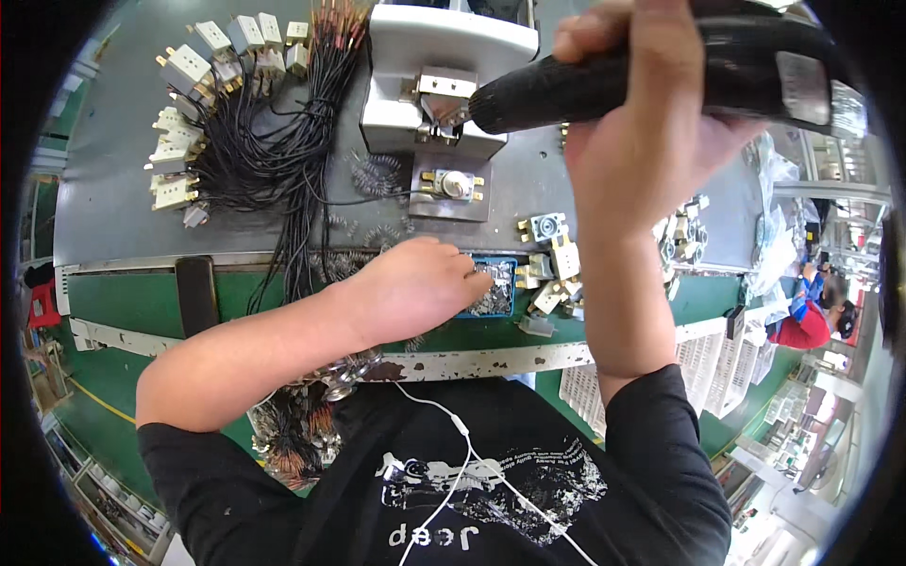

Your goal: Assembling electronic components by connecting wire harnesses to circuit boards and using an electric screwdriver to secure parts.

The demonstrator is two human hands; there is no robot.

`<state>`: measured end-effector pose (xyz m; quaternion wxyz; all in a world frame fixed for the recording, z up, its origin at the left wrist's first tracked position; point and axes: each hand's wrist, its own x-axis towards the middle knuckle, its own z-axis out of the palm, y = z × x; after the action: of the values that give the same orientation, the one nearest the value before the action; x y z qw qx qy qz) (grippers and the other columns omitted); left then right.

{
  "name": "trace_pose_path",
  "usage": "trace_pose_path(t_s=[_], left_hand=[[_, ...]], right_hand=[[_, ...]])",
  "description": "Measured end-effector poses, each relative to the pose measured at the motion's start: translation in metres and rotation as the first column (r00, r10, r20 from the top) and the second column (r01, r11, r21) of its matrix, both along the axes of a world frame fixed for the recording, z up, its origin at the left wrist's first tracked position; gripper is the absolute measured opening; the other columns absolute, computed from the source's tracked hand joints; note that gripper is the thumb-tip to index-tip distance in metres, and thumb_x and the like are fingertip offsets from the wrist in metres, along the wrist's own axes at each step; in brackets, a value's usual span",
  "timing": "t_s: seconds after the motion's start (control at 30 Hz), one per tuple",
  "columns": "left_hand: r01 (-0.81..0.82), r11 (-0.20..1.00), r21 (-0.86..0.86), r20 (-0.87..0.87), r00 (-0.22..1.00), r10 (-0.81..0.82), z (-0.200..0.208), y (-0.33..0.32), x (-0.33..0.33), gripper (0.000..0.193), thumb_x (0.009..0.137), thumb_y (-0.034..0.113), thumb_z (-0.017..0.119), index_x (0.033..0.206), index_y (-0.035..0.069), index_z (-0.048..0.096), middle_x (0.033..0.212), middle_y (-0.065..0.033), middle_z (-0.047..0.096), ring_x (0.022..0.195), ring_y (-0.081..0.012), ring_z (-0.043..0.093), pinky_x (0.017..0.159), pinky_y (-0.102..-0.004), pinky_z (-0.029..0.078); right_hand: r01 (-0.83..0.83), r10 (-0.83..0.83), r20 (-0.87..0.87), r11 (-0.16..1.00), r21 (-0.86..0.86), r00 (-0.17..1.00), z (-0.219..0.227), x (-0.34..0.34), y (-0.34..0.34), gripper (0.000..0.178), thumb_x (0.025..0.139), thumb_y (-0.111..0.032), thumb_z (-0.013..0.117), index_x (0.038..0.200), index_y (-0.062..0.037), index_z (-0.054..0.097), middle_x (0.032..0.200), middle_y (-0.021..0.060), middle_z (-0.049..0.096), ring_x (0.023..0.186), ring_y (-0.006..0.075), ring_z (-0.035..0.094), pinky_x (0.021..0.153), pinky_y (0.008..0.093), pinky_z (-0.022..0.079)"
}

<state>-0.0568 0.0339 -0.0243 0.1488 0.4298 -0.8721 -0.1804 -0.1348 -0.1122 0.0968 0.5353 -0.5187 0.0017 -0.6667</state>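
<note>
Now gripping a black tool (557,90) in the right hand (651,127), with fingers wrapped around the barrel and its ridged end pointed left, close by the metal jig (445,92) of a white machine (453,28). Reaching with a curled left hand (415,283) to a blue tray (513,288) of metal bits (493,301); impossible to tell whether pinching any. Seen beyond that hand: a switch (455,185) on a metal block (451,211), wired leftward to a black bundle (283,170). Also seen: loose switches (564,259) right of the tray and, farther left, a dark phone (196,294).
</note>
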Motion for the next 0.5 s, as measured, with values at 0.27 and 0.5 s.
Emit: trace_pose_path(t_s=[0.27, 0.5], left_hand=[[0.007, 0.993, 0.117, -0.023, 1.0, -0.005, 0.007, -0.002, 0.006, 0.019, 0.082, 0.009, 0.064, 0.099, 0.006, 0.067, 0.086, -0.0068, 0.062, 0.089, -0.0269, 0.066, 0.082, -0.0389, 0.053], [-0.005, 0.999, 0.032, -0.077, 0.997, 0.007, 0.007, -0.003, 0.007, 0.015, 0.083, 0.011, 0.064, 0.097, 0.006, 0.066, 0.09, -0.0065, 0.061, 0.09, -0.0261, 0.064, 0.081, -0.0404, 0.052]], right_hand=[[-0.185, 0.287, 0.221, 0.902, -0.391, 0.932, -0.035, 0.028, -0.036, 0.012, 0.095, -0.005, 0.07, 0.104, 0.0016, 0.066, 0.077, 0.0057, 0.066, 0.062, 0.0122, 0.064, 0.059, 0.0259, 0.051], [0.225, -0.17, -0.458, 0.972, 0.066, 0.872, -0.001, 0.006, 0.019, 0.013, 0.092, 0.002, 0.069, 0.104, 0.0008, 0.065, 0.079, 0.0057, 0.067, 0.065, 0.0128, 0.065, 0.06, 0.0249, 0.052]])
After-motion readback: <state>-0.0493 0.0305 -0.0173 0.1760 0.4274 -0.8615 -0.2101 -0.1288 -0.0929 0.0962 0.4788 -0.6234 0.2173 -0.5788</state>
